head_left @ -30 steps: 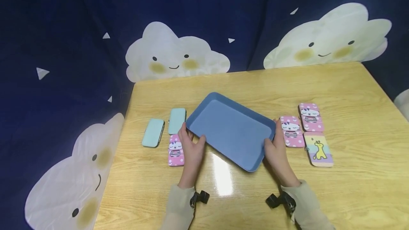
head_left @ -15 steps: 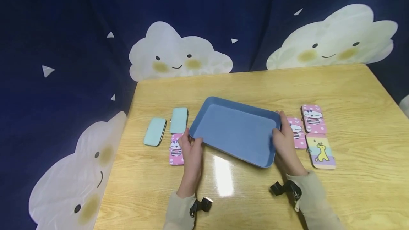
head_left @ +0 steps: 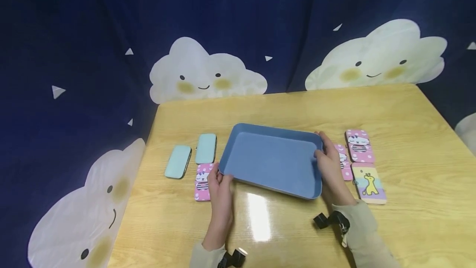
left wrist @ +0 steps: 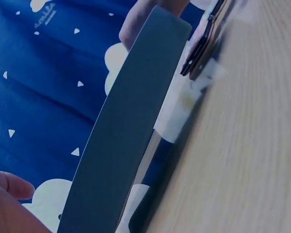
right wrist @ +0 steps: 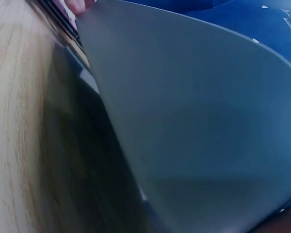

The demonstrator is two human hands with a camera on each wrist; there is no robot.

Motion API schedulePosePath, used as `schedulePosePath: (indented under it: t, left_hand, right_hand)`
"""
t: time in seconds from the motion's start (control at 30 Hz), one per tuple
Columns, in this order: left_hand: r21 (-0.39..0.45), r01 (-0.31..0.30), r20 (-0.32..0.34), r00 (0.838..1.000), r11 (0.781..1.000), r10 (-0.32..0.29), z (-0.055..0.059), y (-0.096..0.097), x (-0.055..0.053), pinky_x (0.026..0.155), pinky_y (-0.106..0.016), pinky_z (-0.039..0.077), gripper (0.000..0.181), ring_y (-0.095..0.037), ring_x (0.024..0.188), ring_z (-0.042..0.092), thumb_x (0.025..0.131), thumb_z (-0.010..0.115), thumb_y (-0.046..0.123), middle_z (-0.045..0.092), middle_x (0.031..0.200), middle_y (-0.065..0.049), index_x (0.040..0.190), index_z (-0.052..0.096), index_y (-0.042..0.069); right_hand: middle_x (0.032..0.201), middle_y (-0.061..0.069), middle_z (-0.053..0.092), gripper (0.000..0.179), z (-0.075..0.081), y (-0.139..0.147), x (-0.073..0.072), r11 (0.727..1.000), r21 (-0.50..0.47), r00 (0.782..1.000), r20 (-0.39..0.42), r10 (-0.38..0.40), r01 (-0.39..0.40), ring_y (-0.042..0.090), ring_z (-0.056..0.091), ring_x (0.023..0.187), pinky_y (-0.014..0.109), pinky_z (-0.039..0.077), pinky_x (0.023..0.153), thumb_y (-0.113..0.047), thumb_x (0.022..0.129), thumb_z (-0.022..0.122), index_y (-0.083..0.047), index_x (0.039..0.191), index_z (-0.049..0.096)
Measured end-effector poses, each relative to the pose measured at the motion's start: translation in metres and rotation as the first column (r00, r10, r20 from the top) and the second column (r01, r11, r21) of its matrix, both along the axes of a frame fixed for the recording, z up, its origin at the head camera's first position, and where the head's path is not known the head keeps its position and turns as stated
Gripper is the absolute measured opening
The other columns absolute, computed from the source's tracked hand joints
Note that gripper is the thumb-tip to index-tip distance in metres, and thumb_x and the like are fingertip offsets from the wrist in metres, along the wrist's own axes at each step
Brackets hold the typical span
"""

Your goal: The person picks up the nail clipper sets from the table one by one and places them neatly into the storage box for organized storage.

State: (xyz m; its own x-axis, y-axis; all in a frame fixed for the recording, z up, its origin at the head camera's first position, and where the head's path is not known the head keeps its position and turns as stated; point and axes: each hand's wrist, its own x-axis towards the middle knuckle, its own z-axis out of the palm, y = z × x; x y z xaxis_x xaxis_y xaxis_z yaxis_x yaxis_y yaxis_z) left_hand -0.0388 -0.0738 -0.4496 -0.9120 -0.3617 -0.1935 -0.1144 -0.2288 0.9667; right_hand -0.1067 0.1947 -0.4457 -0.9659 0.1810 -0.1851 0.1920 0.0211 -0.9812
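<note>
Both hands hold an empty blue rectangular tray (head_left: 273, 160) in the middle of the table. My left hand (head_left: 220, 191) grips its near left corner, thumb at the rim. My right hand (head_left: 331, 166) grips its right end, thumb over the rim and fingers outside. In the left wrist view, a gap shows between the tray's side wall (left wrist: 121, 121) and the tabletop, so the tray is raised a little. A pink cat-print case (head_left: 202, 182) lies beside my left hand. Another pink case (head_left: 343, 162) is partly hidden behind my right hand.
Two mint cases (head_left: 178, 161) lie at the left on the wooden table (head_left: 282, 108). To the right are a further pink cat-print case (head_left: 359, 146) and a striped giraffe case (head_left: 369, 183). A dark blue cloud-print curtain (head_left: 286, 24) hangs behind the table.
The tray has turned counterclockwise in the head view, its long sides now closer to level. My right hand has shifted outward with it, covering more of the pink case there.
</note>
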Motion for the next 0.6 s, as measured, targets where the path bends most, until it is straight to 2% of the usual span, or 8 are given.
schedulePosePath:
  t: [0.1,0.23,0.6]
  left_hand:
    - [0.017,0.003,-0.003,1.0,1.0,-0.003,-0.001,-0.002,0.005,0.111,-0.048,0.032,0.064,-0.036,0.132,0.044,0.089,0.05,0.0,0.043,0.143,-0.027,0.149,0.028,-0.009]
    - [0.004,0.02,-0.011,1.0,1.0,-0.02,-0.002,-0.004,0.009,0.11,-0.046,0.033,0.06,-0.035,0.13,0.047,0.09,0.049,0.0,0.047,0.14,-0.027,0.147,0.033,-0.008]
    - [0.013,0.038,-0.007,0.999,0.999,-0.038,-0.001,-0.006,0.016,0.112,-0.047,0.032,0.063,-0.035,0.132,0.045,0.088,0.05,0.0,0.046,0.143,-0.025,0.148,0.032,-0.007]
  right_hand:
    - [0.164,0.005,0.021,0.071,0.0,0.0,0.0,1.0,0.002,1.0,0.009,0.011,-0.011,0.018,0.011,0.15,0.039,0.01,0.12,0.006,0.092,0.033,-0.008,0.159,0.013]
    - [0.163,0.005,0.022,0.071,-0.003,0.001,-0.002,0.999,0.024,1.0,0.008,0.029,-0.029,0.019,0.011,0.15,0.042,0.01,0.12,0.005,0.092,0.034,-0.01,0.159,0.014]
    - [0.163,0.009,0.02,0.072,-0.006,0.003,-0.008,0.995,0.074,0.997,-0.019,0.071,-0.07,0.024,0.012,0.15,0.047,0.013,0.119,0.006,0.091,0.039,-0.006,0.158,0.017]
